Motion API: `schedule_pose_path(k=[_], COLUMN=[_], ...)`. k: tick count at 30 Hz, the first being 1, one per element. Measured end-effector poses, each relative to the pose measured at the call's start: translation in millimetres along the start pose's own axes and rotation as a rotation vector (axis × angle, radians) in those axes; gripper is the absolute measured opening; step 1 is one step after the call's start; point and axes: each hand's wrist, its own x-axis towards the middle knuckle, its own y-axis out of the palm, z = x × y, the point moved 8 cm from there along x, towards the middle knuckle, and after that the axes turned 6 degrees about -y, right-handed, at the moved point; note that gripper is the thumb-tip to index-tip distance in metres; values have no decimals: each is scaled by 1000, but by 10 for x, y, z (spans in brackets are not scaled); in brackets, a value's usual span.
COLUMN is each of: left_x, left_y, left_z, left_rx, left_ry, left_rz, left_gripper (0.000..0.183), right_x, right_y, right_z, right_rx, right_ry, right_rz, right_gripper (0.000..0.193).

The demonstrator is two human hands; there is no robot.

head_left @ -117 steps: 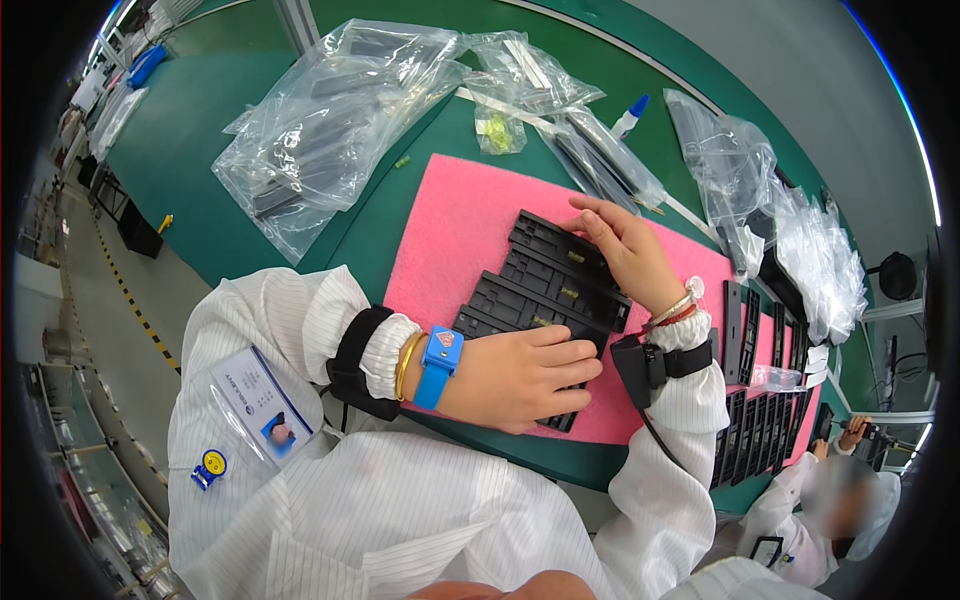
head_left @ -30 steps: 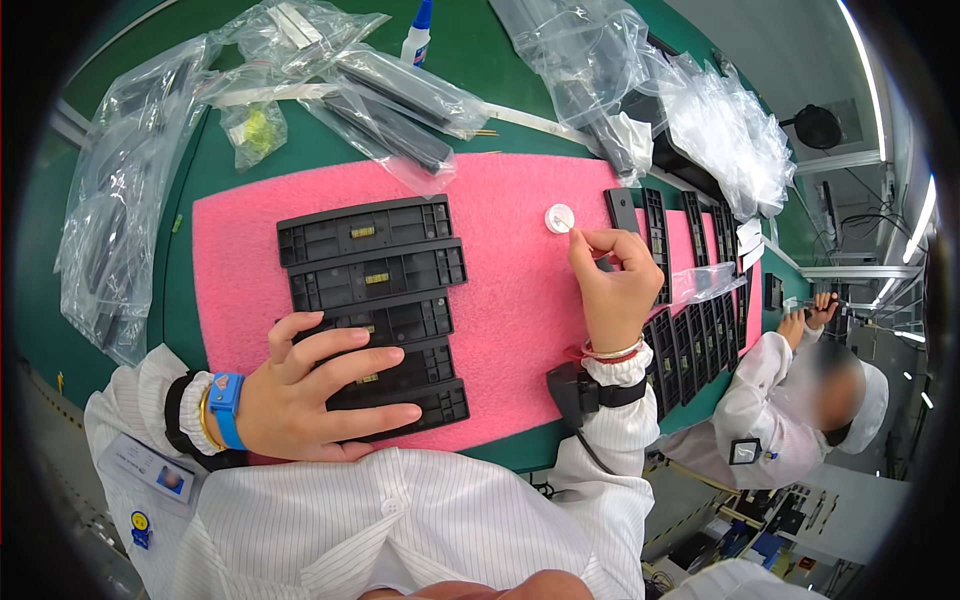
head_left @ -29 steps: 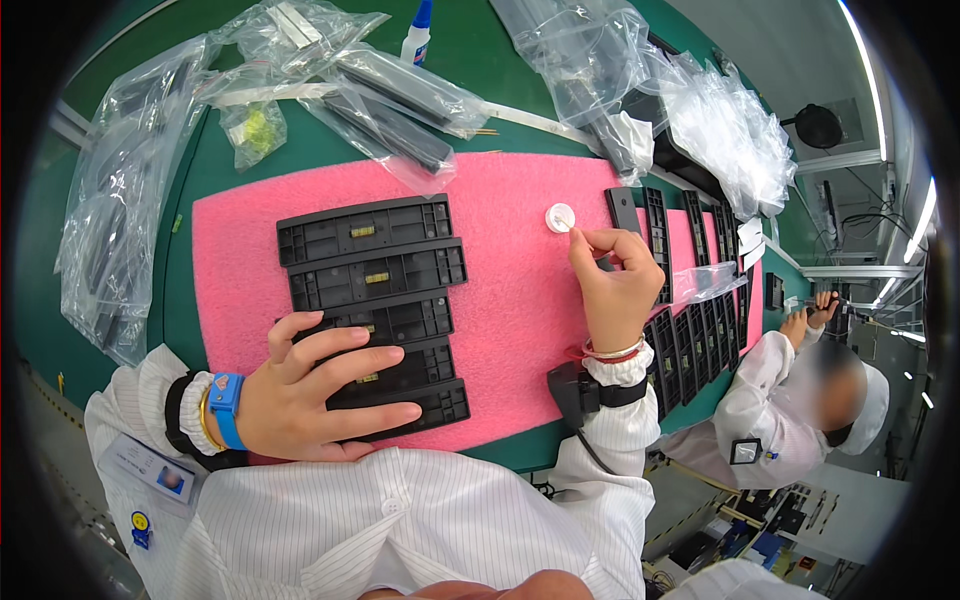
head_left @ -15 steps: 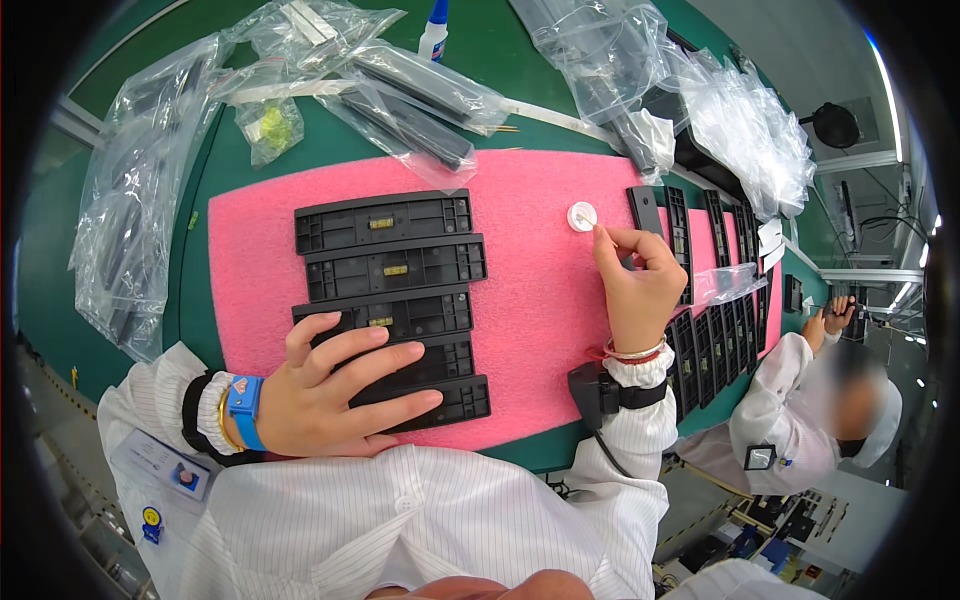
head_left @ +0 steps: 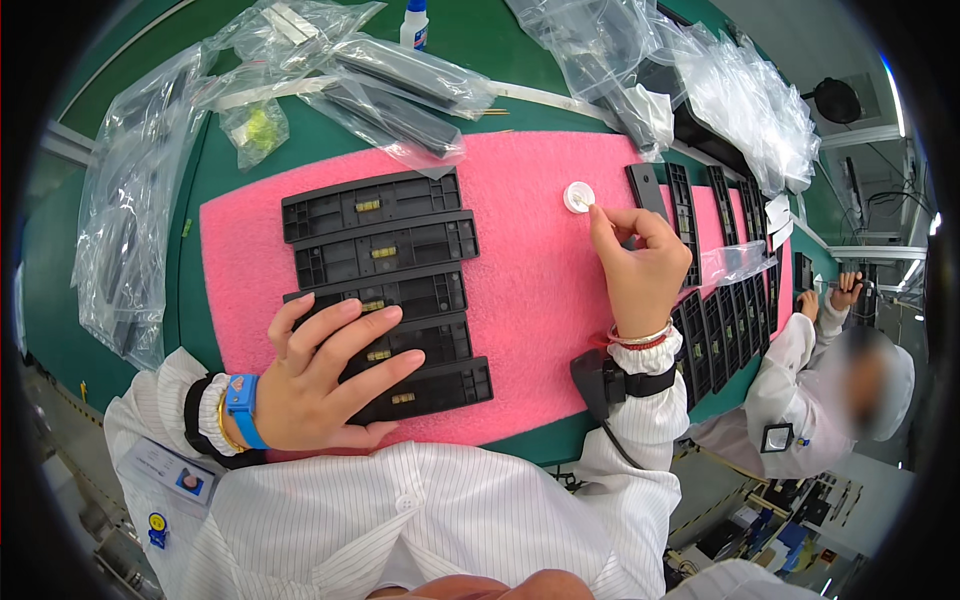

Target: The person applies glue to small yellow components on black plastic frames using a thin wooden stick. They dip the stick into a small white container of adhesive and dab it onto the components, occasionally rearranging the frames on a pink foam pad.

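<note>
On the pink foam mat [head_left: 530, 290], the right hand [head_left: 640, 270] pinches at a small, light white disc [head_left: 577, 196]; the left hand [head_left: 320, 385] rests spread flat across stiff black plastic panels [head_left: 390, 300].

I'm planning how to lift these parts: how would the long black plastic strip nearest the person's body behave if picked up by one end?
The nearest long black plastic strip looks moulded and ribbed, so probably stiff, not floppy. It seems thin and likely light. Flat on the pink foam mat, it shouldn't roll.

Matt black plastic parts [head_left: 385, 247] on rough pink foam mat [head_left: 525, 290].
</note>
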Motion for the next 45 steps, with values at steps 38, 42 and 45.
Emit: schedule_pose_path(k=[38, 42, 45], left_x=[6, -3, -15], left_y=[-30, 11, -6], left_z=[136, 215, 177], left_rx=[-170, -203, -229], left_ry=[-142, -158, -53], left_rz=[30, 18, -45], left_gripper=[85, 73, 57], right_x=[-55, -40, -272], right_y=[-59, -367, -588], right_z=[-224, 143, 630], right_rx=[307, 358, 526], right_ry=[148, 101, -36], right_rz=[-109, -219, -196], right_gripper=[18, 19, 23])
